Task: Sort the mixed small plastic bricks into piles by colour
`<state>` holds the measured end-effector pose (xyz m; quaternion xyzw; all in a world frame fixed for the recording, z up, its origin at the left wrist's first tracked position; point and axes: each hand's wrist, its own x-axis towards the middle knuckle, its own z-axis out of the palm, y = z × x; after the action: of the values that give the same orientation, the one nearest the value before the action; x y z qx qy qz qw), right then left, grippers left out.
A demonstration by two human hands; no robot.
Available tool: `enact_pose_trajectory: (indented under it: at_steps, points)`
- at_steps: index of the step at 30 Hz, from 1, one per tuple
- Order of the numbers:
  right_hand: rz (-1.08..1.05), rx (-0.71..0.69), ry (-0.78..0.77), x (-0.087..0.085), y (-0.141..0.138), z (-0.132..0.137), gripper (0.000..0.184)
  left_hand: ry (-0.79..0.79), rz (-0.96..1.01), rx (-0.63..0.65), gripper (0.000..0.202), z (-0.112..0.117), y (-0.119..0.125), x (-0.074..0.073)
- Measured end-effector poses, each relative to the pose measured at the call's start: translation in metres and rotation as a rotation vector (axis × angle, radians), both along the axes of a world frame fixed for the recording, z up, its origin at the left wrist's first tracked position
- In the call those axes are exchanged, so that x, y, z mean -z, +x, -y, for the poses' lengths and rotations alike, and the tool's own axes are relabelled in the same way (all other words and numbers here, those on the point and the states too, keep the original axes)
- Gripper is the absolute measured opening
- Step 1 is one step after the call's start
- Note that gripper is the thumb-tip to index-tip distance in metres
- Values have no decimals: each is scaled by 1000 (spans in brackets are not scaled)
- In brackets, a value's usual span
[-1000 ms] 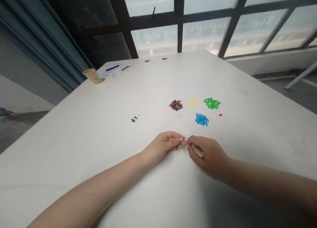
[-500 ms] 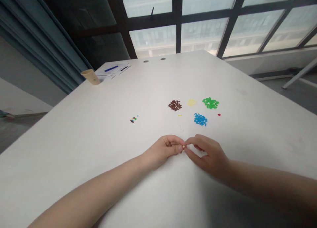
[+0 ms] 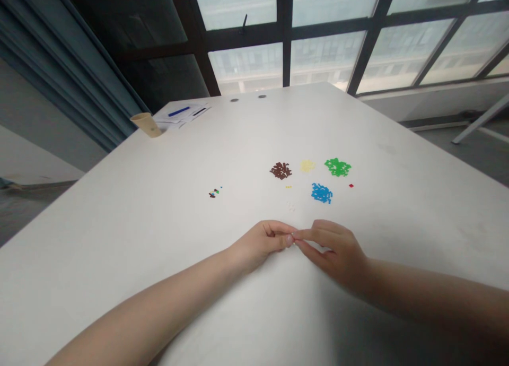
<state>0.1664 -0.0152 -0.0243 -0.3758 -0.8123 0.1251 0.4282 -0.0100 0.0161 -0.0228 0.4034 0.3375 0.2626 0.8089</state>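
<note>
My left hand [image 3: 264,245] is pinched shut at the fingertips, and a tiny pale piece [image 3: 293,242] shows just at their ends. From the other side my right hand [image 3: 336,249] reaches in, thumb and index finger closed on that same piece. The fingers hide most of it, so its shape is unclear. Beyond the hands lie a few faint whitish pieces [image 3: 291,207] and a pile of small blue pieces [image 3: 321,193]. Farther back are brown pieces [image 3: 280,170], pale yellow pieces [image 3: 307,166] and green pieces [image 3: 338,167].
A small mixed cluster [image 3: 213,193] lies to the left on the white table [image 3: 246,138]. Yellow bits [image 3: 288,186] and a red piece [image 3: 351,185] sit near the piles. At the far left edge stand a paper cup [image 3: 146,124] and papers with a blue pen [image 3: 178,111].
My right index finger and thumb have come closer together and moved slightly left, onto the tiny pale piece. My left hand has barely moved. The piles are unchanged.
</note>
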Motion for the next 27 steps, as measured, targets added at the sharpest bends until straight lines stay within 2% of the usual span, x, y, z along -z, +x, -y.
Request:
enact_pose_trajectory:
  at_steps: [5,13,20,27]
  points:
    - [10,14,-50,-1,0,0,14,-23,-10,-8,23,0,0,-1]
    - [114,129,-79,-4,1,-2,18,-14,-53,-7,30,0,0,-3]
    - [257,195,-241,-11,3,-7,20,-69,20,30,34,0,-1,-3]
    - [220,194,-157,-9,3,-8,21,-143,95,14,34,0,-1,-8]
